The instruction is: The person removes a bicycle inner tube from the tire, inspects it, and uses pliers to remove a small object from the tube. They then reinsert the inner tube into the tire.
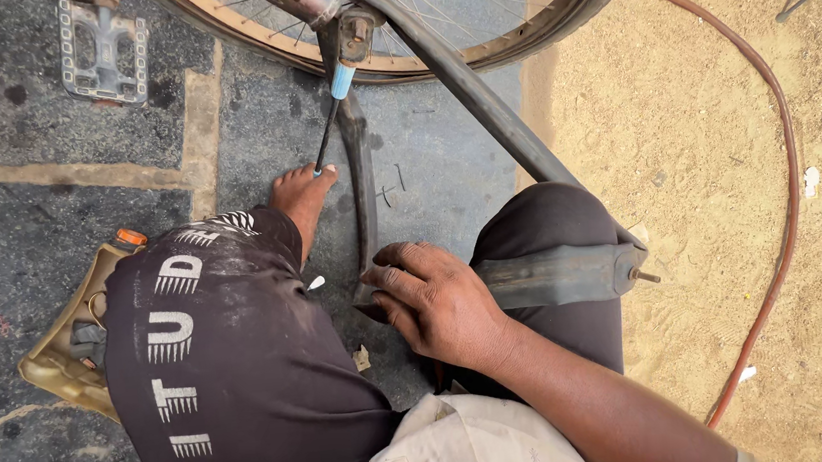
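Nearest the camera, the person's pale shirt [462, 452] shows at the bottom edge, with dark trousers [233, 369] covering both bent knees. The right forearm reaches in from the lower right, and the right hand [438, 304] lies between the knees, palm down, fingers curled narrow over the end of a black inner tube [556, 275]. The tube lies flat across the right knee, its valve [645, 277] sticking out on the far side. Another stretch of the tube [359, 181] runs from under the fingertips up toward the wheel. The left hand is out of view, so its fingers cannot be told.

Left of the left knee a tan bag [62, 360] sits on the dark paved floor [21, 248]. Past the knees a bare foot [305, 196] rests on the paving, touching a thin tool with a blue handle [336, 103]. Farther off stands a bicycle wheel [533, 33] with a pedal [102, 50] to its left. A red hose [782, 175] curves across the sand [683, 134] on the right.
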